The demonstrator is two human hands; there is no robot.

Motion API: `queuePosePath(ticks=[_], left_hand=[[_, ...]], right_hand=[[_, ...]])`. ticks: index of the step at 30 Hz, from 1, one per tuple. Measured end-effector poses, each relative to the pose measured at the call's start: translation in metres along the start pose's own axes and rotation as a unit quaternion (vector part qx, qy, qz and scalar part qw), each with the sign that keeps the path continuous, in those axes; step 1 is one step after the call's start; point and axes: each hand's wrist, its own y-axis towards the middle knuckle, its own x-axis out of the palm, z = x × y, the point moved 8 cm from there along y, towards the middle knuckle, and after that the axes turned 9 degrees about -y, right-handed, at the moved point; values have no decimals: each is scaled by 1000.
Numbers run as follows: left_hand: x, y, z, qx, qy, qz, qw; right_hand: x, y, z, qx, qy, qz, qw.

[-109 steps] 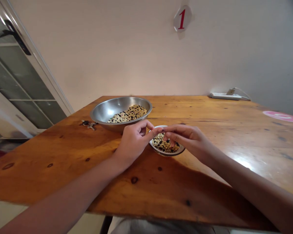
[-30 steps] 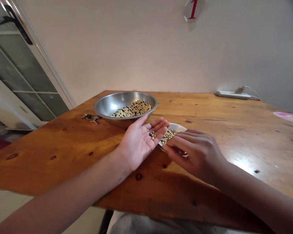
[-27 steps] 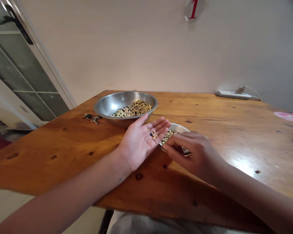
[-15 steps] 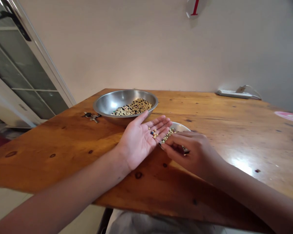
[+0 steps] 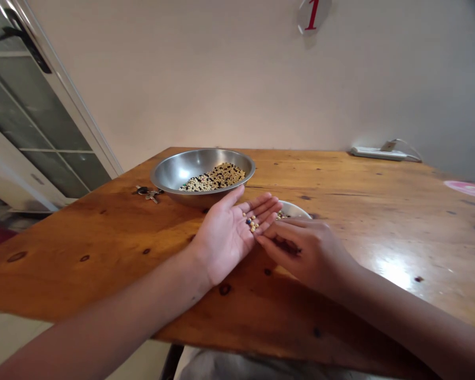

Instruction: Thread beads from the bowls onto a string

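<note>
My left hand [image 5: 227,232] is palm up with its fingers stretched out, and several pale soybeans [image 5: 254,227] and a dark bean [image 5: 248,221] lie on it. Close beside its fingers, my right hand [image 5: 301,245] is closed in a pinch, thumb and fingertips at the edge of the left palm. Whatever the pinch holds is hidden. Partly behind both hands stands a small white-rimmed bowl [image 5: 298,210] with beans in it. Farther back is a large steel bowl [image 5: 162,182] of mixed pale and black beans [image 5: 221,177].
A bunch of keys [image 5: 150,194] lies left of the steel bowl on the wooden table [image 5: 114,237]. At the back right is a white power strip [image 5: 378,153] with a plug and cable. A pink round sticker [image 5: 469,188] is at the right. The wall rises behind.
My right hand has moved slightly left, from over the small bowl to the edge of my left palm. My left hand stays palm up, slightly lower in view, with beans on it.
</note>
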Motion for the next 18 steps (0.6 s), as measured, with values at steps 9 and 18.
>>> queuePosePath(ticks=[9, 18], left_hand=[[-2, -3, 11, 36, 25, 22, 999], [8, -4, 42, 235, 361, -32, 902]], right_hand=[[-8, -1, 16, 82, 69, 46, 993], [2, -2, 44, 192, 172, 18, 966]])
